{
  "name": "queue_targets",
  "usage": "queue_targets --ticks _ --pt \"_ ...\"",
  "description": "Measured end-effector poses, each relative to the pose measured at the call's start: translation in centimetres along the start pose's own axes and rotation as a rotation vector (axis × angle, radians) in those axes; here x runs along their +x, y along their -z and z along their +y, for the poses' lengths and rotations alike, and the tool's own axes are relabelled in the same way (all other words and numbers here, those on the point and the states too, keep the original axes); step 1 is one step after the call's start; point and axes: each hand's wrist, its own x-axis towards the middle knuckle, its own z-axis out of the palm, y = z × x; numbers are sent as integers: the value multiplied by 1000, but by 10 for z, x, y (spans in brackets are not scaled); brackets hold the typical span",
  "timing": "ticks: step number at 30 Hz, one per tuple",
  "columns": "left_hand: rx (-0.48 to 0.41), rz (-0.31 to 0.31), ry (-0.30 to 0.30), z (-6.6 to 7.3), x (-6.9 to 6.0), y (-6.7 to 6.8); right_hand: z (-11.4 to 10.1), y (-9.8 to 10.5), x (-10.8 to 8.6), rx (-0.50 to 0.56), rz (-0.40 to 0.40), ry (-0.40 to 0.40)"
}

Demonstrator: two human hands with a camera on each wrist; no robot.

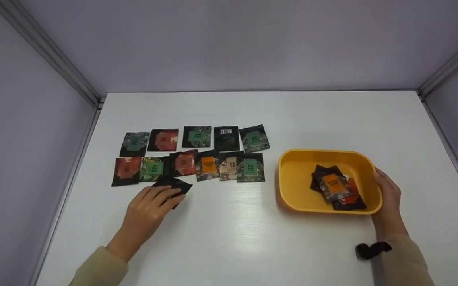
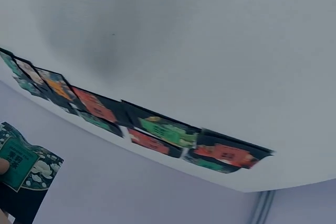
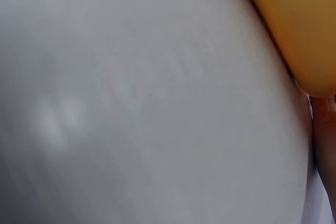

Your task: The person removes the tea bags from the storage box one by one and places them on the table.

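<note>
My left hand (image 1: 153, 206) pinches a dark sachet (image 1: 183, 186) just in front of the left part of the front row of sachets. The left wrist view shows the green label of this held sachet (image 2: 39, 169), with a fingertip on it. At the right, my right hand (image 1: 388, 192) holds the right end of a yellow tub (image 1: 292, 202); most of its fingers are hidden behind the wall. Inside the tub several sachets lie in a loose pile, an orange-labelled sachet (image 1: 334, 184) on top and a red sachet (image 1: 350, 204) partly under it.
Two rows of sachets lie on the white table (image 1: 229, 238), labelled red, green, orange and beige. One back-row sachet (image 1: 226, 139) shows its barcode side. Pale walls (image 1: 253, 47) enclose the table at the back and sides. A black strap (image 1: 372, 251) hangs by the right sleeve.
</note>
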Motion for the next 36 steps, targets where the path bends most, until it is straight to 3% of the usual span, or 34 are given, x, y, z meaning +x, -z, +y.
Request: queue_targets --ticks 5,10,20,25,31,36 --pt "36 -29 103 -15 -26 11 1 -1 0 8 -4 9" --pt "59 -13 193 -33 -47 19 1 -2 1 21 -4 11" --pt "79 -133 257 -66 -76 24 0 -1 0 52 0 -1" --pt "31 -258 331 -72 -84 23 -2 0 0 28 -6 -21" --pt "-67 -458 492 -70 -86 23 -1 0 0 47 -12 -3" --pt "-101 -499 517 -70 -90 20 1 -1 0 86 -11 29"
